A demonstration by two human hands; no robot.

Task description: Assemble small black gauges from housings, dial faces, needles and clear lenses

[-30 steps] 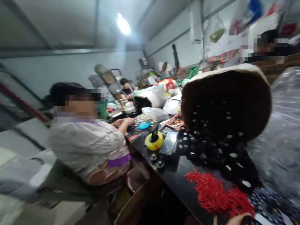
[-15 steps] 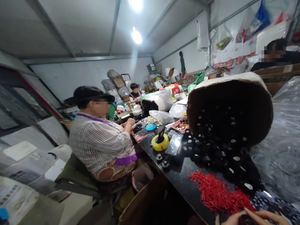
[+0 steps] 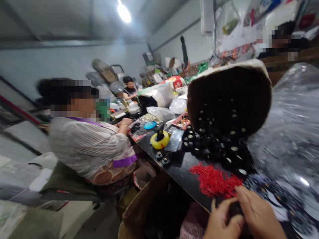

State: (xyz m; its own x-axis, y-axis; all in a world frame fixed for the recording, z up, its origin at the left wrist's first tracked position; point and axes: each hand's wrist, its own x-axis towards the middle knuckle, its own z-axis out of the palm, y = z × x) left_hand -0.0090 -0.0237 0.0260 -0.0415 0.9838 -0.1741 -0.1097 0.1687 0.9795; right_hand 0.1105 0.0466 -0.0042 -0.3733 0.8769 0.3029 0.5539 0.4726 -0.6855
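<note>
At the lower right, my left hand (image 3: 223, 220) and my right hand (image 3: 260, 212) meet in front of the table edge. Their fingers are bent around a small dark rounded piece (image 3: 235, 209), mostly hidden between them and blurred. Just beyond my fingertips lies a heap of thin red strips (image 3: 215, 181). Black round pieces with pale spots (image 3: 206, 141) spill from a tipped cardboard drum (image 3: 266, 83) behind it. Beside my right hand are dark ring-shaped discs (image 3: 299, 220) on the table.
Yellow tape (image 3: 159, 143), a flat phone-like slab (image 3: 174, 141) and two small dark knobs (image 3: 161, 157) lie near the table edge. Clear plastic (image 3: 289, 132) bulges at right. A large open container (image 3: 132, 210) stands below. A co-worker in a striped shirt (image 3: 92, 142) sits at left.
The view has tilted down and turned right, so both hands show more fully. They remain together around the dark piece. The seated co-worker appears farther left.
</note>
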